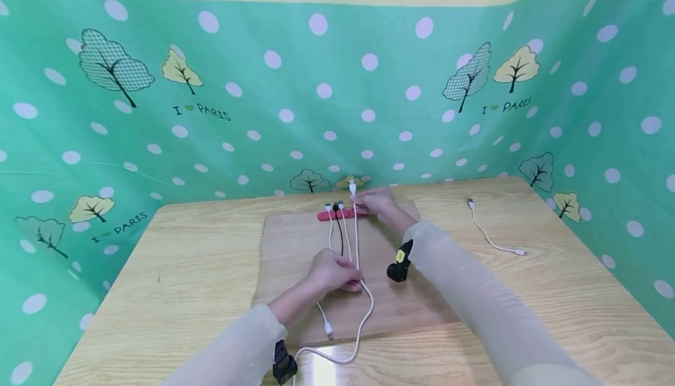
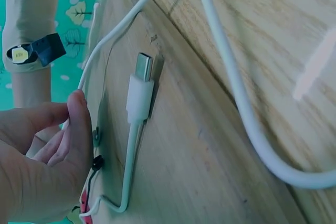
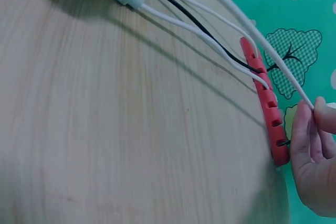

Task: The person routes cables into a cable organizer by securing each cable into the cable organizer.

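In the head view the light is bright and fairly even, softening the folds of the polka-dot curtain (image 1: 390, 99). A white patch of glare lies on the near part of the wooden desk (image 1: 211, 251); the left wrist view shows a pale streak of glare on it too. There the colours run cool, and the USB-C plug (image 2: 140, 98) looks reasonably sharp, with a narrow shadow along its right side. The right wrist view is dimmer and softer: white cables (image 3: 206, 38) cast long, slanting, blurred shadows across the wooden board (image 3: 131, 145), and its left far corner darkens.
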`<act>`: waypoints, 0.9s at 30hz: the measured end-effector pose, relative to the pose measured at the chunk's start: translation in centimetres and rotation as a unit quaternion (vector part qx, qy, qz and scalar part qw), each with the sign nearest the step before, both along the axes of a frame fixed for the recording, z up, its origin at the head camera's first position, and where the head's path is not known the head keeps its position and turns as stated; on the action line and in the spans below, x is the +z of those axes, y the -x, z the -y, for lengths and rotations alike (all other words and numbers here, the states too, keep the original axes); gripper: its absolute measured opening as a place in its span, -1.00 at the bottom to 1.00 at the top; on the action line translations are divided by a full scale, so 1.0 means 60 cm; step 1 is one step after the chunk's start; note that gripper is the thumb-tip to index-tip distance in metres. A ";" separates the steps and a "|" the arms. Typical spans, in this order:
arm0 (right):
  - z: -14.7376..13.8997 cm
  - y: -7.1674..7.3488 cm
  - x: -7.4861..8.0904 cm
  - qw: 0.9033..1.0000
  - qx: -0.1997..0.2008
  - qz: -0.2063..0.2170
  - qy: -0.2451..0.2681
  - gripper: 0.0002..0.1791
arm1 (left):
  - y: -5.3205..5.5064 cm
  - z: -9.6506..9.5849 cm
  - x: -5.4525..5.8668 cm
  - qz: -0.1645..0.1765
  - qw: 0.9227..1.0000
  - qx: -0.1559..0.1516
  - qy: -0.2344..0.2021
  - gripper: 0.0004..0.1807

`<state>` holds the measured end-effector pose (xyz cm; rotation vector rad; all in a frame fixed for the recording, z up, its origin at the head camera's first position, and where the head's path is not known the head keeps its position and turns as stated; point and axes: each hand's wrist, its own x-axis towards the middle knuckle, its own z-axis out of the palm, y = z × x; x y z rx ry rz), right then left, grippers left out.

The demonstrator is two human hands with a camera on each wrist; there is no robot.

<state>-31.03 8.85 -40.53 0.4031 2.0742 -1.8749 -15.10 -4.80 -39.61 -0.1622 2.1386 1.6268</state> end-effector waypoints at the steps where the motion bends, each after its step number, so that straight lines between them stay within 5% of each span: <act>1: 0.001 0.001 -0.002 1.000 0.001 -0.002 -0.006 -0.65 | 0.001 0.001 0.000 0.000 1.000 0.000 0.001 -0.84; 8: 0.004 0.008 -0.009 0.998 0.021 -0.016 -0.061 -0.62 | 0.002 0.002 0.002 -0.005 1.000 -0.001 0.008 -0.87; 17: 0.010 0.015 -0.009 1.000 0.025 0.009 -0.005 -0.61 | 0.005 0.005 0.004 -0.007 1.000 0.003 0.005 -0.87; 27: 0.017 0.020 -0.009 0.999 0.039 -0.006 -0.007 -0.62 | 0.007 0.006 0.008 -0.014 1.000 0.006 0.002 -0.88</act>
